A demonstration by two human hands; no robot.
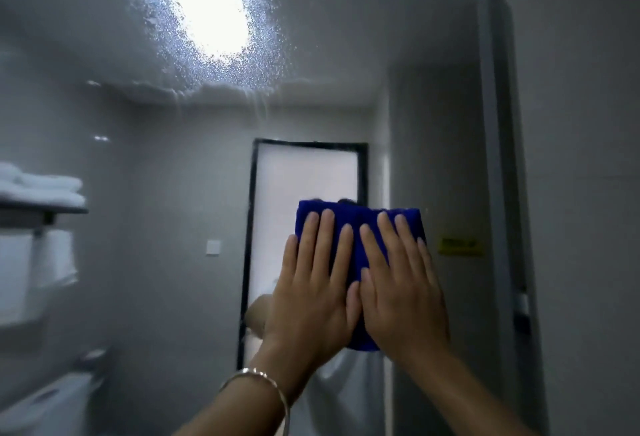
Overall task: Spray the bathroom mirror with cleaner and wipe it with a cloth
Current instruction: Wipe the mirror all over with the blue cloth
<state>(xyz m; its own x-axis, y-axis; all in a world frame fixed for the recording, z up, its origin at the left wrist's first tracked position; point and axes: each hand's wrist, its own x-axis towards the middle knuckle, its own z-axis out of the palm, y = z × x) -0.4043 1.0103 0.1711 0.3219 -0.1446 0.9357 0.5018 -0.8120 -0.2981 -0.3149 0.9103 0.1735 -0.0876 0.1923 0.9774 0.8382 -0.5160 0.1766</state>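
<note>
Blue cloth [358, 224], folded into a pad, lies flat against the mirror [173, 193] low and right of centre, pinned there by the person's left hand [311, 283] and right hand [398, 286] side by side. The fingers [323, 238] of both are straight and spread, pressing the fabric to the glass rather than curling round it. The sprayed cleaner [207, 64] sits well above, a speckled, foamy patch around the reflected ceiling light, and thin runs trail down from its lower edge. The wiping looks barely under way, since the wet area is well apart from the cloth. The main risk is that those runs reach lower glass and dry into streaks if the pad does not climb to them soon. With only flat palms holding it, the cloth could also slide or drop on a long upward stroke. A metal bangle [263, 380] on the left wrist may tap or scratch the glass if the forearm leans in.
</note>
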